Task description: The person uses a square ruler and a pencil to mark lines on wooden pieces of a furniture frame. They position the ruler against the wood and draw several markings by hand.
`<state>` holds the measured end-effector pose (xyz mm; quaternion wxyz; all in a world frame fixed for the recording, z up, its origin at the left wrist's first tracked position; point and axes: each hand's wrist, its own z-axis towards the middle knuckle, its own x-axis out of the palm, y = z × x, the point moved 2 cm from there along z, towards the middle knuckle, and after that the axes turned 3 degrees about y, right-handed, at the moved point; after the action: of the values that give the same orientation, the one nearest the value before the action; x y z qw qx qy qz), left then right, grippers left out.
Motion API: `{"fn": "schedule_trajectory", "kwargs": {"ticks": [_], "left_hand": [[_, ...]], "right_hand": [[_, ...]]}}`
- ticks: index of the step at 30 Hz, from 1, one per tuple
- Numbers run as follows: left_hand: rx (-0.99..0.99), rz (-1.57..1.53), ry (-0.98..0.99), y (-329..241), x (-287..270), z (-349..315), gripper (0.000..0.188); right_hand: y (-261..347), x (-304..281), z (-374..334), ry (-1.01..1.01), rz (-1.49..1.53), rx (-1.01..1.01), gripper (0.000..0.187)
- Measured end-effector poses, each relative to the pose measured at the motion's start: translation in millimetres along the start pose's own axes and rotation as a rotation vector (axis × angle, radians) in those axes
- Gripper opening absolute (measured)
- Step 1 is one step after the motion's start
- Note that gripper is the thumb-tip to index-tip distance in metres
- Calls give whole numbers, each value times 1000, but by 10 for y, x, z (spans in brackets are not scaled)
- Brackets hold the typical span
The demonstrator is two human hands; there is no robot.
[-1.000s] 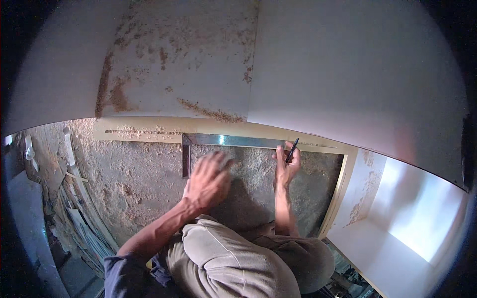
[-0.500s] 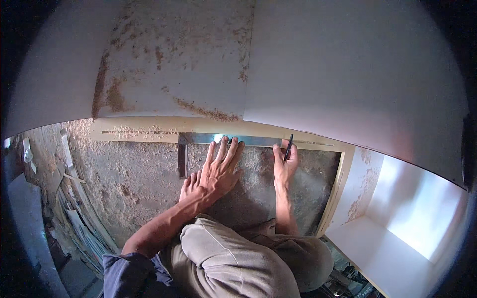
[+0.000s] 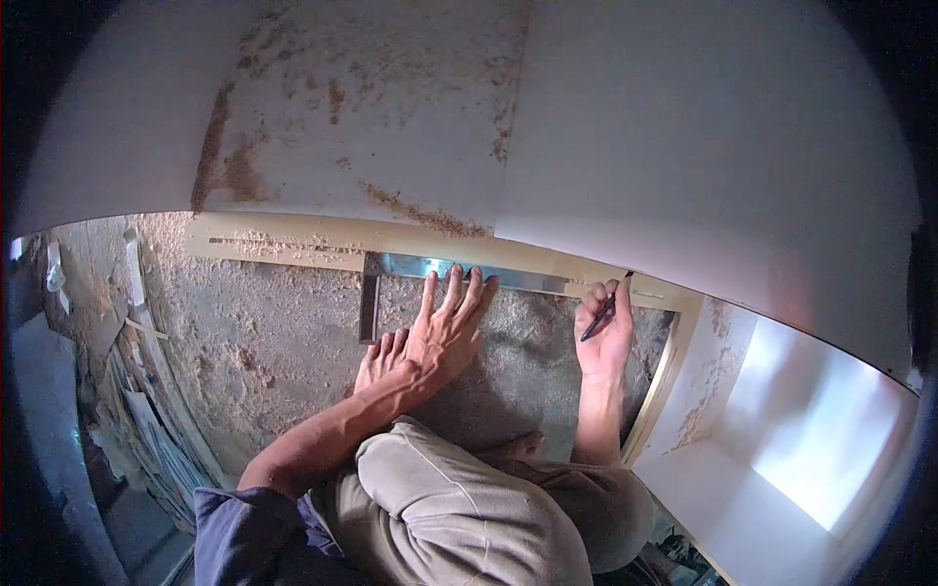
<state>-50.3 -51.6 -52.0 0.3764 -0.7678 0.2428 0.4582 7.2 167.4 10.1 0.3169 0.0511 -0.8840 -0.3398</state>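
Note:
My left hand [image 3: 447, 327] lies with its fingers stretched out over the shiny metal blade of a square [image 3: 523, 279], pressing it on the pale edge of a panel [image 3: 322, 231]. The square's dark stock [image 3: 368, 311] hangs toward me, left of that hand. To the right, beyond the blade's end, my right hand [image 3: 606, 347] grips a slim dark pen [image 3: 597, 320] between thumb and fingers. The pen slants up to the right, its upper end close to the white panel's lower border. Its exact contact cannot be made out.
A large white panel [image 3: 625, 127] fills the far side, with sawdust smeared across its left part. At the right stands an open white box-like cabinet [image 3: 703, 479]. Wood strips [image 3: 147, 420] lie at the left on a sawdust-strewn floor [image 3: 244, 332]. My bent knee is below my hands.
My right hand has moved right with the pen, from beside the blade to past its end, and the pen now tilts more. My left hand stays on the square; the view shifts slightly.

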Motion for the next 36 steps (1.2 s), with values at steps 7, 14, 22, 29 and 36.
{"fn": "schedule_trajectory", "kwargs": {"ticks": [7,14,22,29,36], "left_hand": [[5,28,-8,10,109,-4,90],[40,14,-37,25,88,-29,82],[43,76,-79,24,111,-34,85],[16,13,-30,-18,40,-3,88],[8,-38,-14,-27,30,11,83]], "right_hand": [[-456,137,6,177,-816,-339,21],[-799,335,228,523,-967,-243,19],[-881,471,282,504,-1066,-242,17],[-837,462,291,509,-1127,-271,18],[-477,401,298,457,-1361,-264,15]]}}
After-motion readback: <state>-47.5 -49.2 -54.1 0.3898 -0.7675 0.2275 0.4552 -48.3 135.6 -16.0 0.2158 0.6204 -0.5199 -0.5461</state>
